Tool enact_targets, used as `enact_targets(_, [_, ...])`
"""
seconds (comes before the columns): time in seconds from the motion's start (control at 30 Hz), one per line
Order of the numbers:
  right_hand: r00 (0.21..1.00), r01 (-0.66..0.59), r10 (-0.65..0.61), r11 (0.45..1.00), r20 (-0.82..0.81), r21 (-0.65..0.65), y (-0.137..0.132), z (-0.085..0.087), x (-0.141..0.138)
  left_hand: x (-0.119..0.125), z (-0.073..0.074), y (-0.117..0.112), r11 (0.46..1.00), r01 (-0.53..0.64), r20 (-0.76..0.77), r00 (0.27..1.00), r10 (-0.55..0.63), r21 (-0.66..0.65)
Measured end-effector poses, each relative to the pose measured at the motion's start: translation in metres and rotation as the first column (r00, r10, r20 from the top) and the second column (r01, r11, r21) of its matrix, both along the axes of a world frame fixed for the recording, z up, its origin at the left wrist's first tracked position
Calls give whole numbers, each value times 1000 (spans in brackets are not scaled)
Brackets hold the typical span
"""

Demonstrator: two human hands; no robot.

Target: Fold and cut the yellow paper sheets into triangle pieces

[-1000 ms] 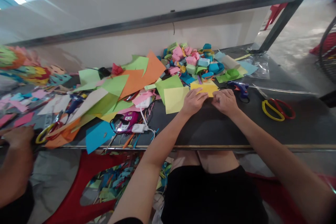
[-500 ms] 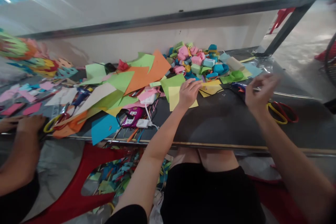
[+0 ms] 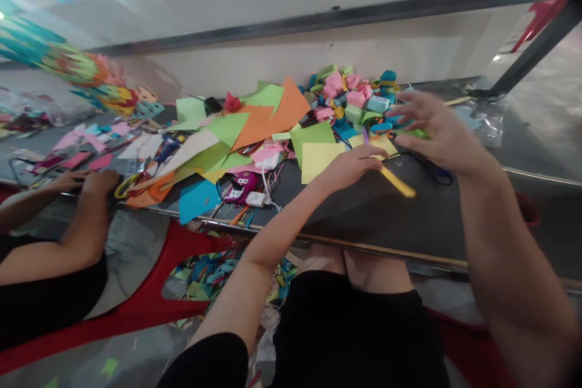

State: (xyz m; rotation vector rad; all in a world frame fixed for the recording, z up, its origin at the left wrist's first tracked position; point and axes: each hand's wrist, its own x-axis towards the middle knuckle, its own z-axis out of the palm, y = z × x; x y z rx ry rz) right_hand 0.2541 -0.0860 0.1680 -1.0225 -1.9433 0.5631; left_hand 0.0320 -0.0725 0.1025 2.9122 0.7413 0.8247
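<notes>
Yellow strip (image 3: 398,182), lengthwise diag. (in L hand (image 3: 351,165)), tip lower-R

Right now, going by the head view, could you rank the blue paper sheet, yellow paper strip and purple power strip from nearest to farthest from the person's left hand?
From the left hand:
1. Yellow paper strip: at its fingertips.
2. Purple power strip: off to the left.
3. Blue paper sheet: farther left.

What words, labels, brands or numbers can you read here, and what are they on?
No text can be read anywhere.
Yellow paper strip at the left hand: no writing visible.
Purple power strip: any markings too small and blurred to read.
White plug: likewise.
</notes>
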Motion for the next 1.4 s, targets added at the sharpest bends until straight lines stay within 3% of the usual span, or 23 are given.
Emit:
enact_targets(0.03, [988, -148, 151, 986, 38, -76, 7, 1, -5, -1, 10, -6, 998, 57, -21, 998, -57, -17])
enact_targets(0.1, [921, -370, 390, 883, 13, -288, 19, 1, -13, -4, 25, -13, 998, 35, -73, 997, -39, -49])
enact_targets(0.17, [888, -421, 459, 809, -4, -410, 25, -2, -18, -10, 33, -14, 998, -30, -61, 998, 26, -64])
enact_targets(0.33, [924, -359, 372, 767, -86, -531, 25, -25, -16, -19, 17, 5, 996, -24, 39, 999, 27, -87])
enact_targets(0.47, [957, -283, 192, 778, -216, -561, 18, -38, -8, -26, 7, 17, 966, -32, 185, 979, 82, -257])
enact_targets(0.57, [973, -208, 101, 769, -206, -604, 12, -44, -6, -35, 12, 22, 895, 4, 148, 987, 69, -446])
enact_targets(0.63, [984, -163, 81, 748, -156, -643, 12, -53, -6, -41, 17, 26, 803, 24, 45, 999, 3, -596])
enact_targets(0.7, [991, -118, 48, 743, -124, -659, 14, -66, -7, -43, 19, 32, 700, -38, -80, 996, -28, -713])
enact_targets(0.77, [997, -53, 8, 760, -72, -648, 18, -80, -7, -40, 16, 38, 671, -169, -203, 979, 28, -722])
enact_targets(0.83, [994, 112, -86, 824, 73, -556, 19, -91, -7, -34, 8, 44, 710, -289, -282, 950, 132, -642])
enact_targets(0.9, [920, 375, -302, 862, 248, -340, 14, -97, -6, -30, -2, 48, 757, -374, -328, 918, 221, -535])
enact_targets(0.97, [778, 583, -507, 803, 371, -125, 4, -98, -4, -32, -11, 52, 795, -449, -396, 872, 289, -407])
enact_targets(1.0, [722, 617, -521, 782, 454, -84, -2, -98, -3, -35, -14, 54, 808, -469, -433, 849, 302, -356])
enact_targets(1.07, [639, 603, -392, 790, 662, -114, -13, -98, -1, -43, -18, 57, 825, -470, -491, 824, 282, -314])
enact_targets(1.17, [549, 598, -294, 792, 783, -121, -21, -97, -2, -51, -19, 60, 838, -432, -497, 836, 233, -333])
enact_targets(1.3, [541, 560, -249, 819, 803, -122, -22, -96, -7, -45, -19, 58, 846, -358, -420, 889, 181, -395])
enact_targets(1.4, [541, 579, -246, 803, 804, -144, -23, -94, -5, -37, -22, 56, 869, -311, -367, 915, 166, -383])
